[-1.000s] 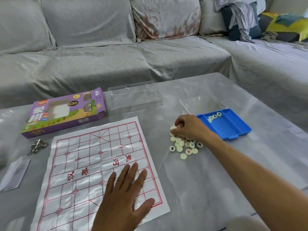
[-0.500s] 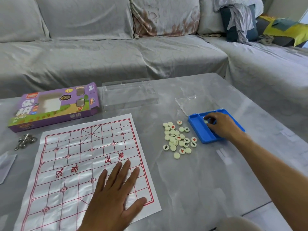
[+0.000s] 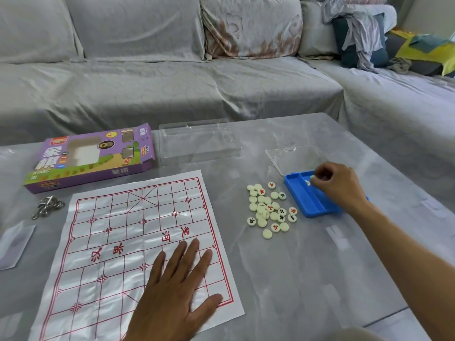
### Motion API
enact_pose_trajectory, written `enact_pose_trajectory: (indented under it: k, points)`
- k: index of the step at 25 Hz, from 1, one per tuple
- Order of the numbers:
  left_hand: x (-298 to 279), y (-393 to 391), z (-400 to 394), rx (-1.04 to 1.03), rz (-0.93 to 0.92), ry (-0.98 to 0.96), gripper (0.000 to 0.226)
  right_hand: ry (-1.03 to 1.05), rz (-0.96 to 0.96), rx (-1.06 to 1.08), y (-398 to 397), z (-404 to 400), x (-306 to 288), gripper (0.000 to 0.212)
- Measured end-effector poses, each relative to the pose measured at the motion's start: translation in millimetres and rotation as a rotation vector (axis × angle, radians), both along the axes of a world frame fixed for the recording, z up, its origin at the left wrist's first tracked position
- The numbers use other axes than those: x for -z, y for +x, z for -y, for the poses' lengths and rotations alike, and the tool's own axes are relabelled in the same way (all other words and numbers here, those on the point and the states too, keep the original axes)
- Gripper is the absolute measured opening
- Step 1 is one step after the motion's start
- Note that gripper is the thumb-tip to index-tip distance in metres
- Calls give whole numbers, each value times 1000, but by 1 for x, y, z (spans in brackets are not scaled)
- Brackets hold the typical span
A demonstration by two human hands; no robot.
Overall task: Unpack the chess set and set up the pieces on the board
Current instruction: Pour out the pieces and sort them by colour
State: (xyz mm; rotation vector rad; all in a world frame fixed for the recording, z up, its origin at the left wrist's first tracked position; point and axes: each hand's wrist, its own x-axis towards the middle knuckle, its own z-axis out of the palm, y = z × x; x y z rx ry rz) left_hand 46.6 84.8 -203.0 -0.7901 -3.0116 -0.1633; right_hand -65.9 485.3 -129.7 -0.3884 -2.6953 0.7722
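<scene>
Two hands at work on the grey table (image 3: 307,279). My left hand (image 3: 177,299) lies flat, fingers spread and straight, pressing the near right part of the paper board (image 3: 123,242), which sits toward the near left edge of the table with its red grid facing up.

My right hand (image 3: 337,185) reaches into the blue tray (image 3: 307,203) near the right edge, fingers curled and pinching a pale round piece (image 3: 314,177) at the fingertips; one more marked piece (image 3: 307,182) shows in the tray just beside them.

One loose pile of round cream pieces (image 3: 269,209) lies on the table between the board and the tray, just left of the tray; some show red or black characters, some show blank backs. No piece stands on the board.

One clear lid (image 3: 290,158) lies flat behind the tray, touching its far edge.

One clear plastic case (image 3: 197,143) sits toward the far edge, centre.

One purple game box (image 3: 91,156), flap open, lies at the far left, just beyond the board's far edge.

One small heap of metal rings (image 3: 48,207) lies left of the board, near the left edge.

One flat plastic sleeve (image 3: 14,244) lies at the left edge, nearer me than the rings.

One grey covered sofa (image 3: 172,82) runs behind the table.
</scene>
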Motion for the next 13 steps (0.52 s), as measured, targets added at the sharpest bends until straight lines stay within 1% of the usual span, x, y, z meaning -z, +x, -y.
enact_pose_trajectory:
  k: [1, 2, 3, 5, 7, 8, 9, 10, 11, 12, 13]
  points:
    - [0, -1, 0, -1, -4, -3, 74, -54, -91, 3, -2, 12, -6, 6]
    - [0, -1, 0, -1, -2, -9, 74, -68, -142, -33, -5, 26, -9, 7]
    - [0, -2, 0, 1, -5, -13, 73, -55, -148, -90, -7, 40, -7, 7]
    - [1, -1, 1, 11, -21, -10, 71, 21, -50, -221, -11, 66, 5, 6]
    - [3, -1, 2, 21, -22, -4, 71, 101, 74, -289, -12, 75, 21, 10]
    - [3, -2, 2, 23, -18, 2, 72, 75, 60, -275, -12, 72, 24, 13]
    - [3, -3, 1, 27, -21, 11, 73, 14, -10, -215, -11, 66, 23, 15]
    - [3, -4, 1, 32, -19, 16, 75, -37, -96, -119, -12, 54, 20, 16]
    - [4, -4, 0, 38, -16, 12, 76, -36, -135, -24, -13, 39, 18, 15]
    - [4, -4, 1, 42, -8, 2, 76, 8, -99, 29, -14, 22, 18, 13]
    - [3, -4, 1, 45, -3, -1, 76, 73, -6, 28, -13, 6, 18, 16]
